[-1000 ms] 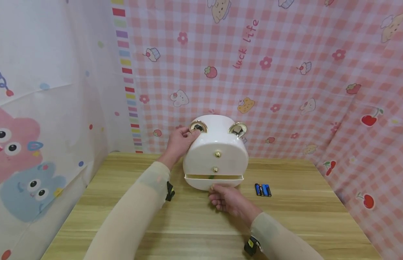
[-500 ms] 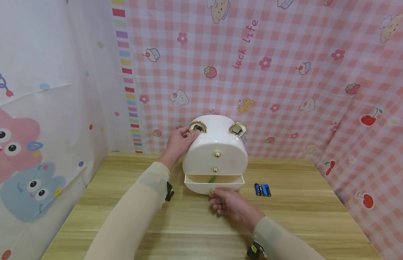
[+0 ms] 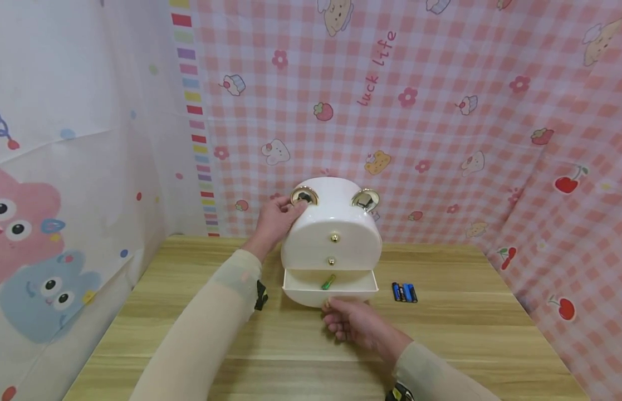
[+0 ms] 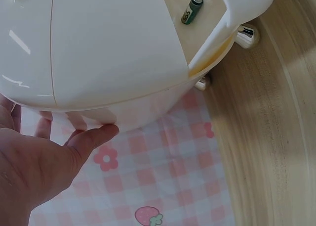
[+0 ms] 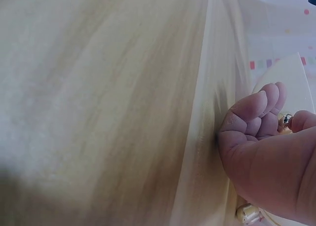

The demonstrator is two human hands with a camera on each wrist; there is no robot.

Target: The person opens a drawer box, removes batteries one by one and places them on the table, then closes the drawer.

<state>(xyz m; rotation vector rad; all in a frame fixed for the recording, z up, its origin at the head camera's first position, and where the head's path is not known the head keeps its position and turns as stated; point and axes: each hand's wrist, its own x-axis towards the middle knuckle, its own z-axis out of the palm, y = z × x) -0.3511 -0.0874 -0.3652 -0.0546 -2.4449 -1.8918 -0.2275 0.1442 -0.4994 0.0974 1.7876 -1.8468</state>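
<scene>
The white box (image 3: pixel 333 249) stands on the wooden table (image 3: pixel 290 356), far of the right hand (image 3: pixel 358 323) and just right of the left hand (image 3: pixel 278 220). Its bottom drawer (image 3: pixel 311 299) juts out toward the near side, and the right hand is at the drawer's front, thumb and bent forefinger pinching the small gold knob (image 5: pixel 283 126), the remaining fingers curled in loosely beneath. The left hand is at the box's upper left: the thumb touches the front by the foot of the left gold-rimmed ring (image 3: pixel 304 195), while other fingers lie against the glossy side wall; whether they grip or only press, I cannot tell.

The box is smooth and rounded, with a curved top and a flat front. Two more gold knobs sit on the front, one above the other, and shiny metallic feet show below in the left wrist view. A second gold-rimmed ring (image 3: pixel 366 199) stands at the upper right. Inside the drawer a green battery (image 3: pixel 328 282) lies on its side, slanting, with a silver end. Right of the box, blue-and-black batteries (image 3: pixel 404 292) lie side by side on the table.
</scene>
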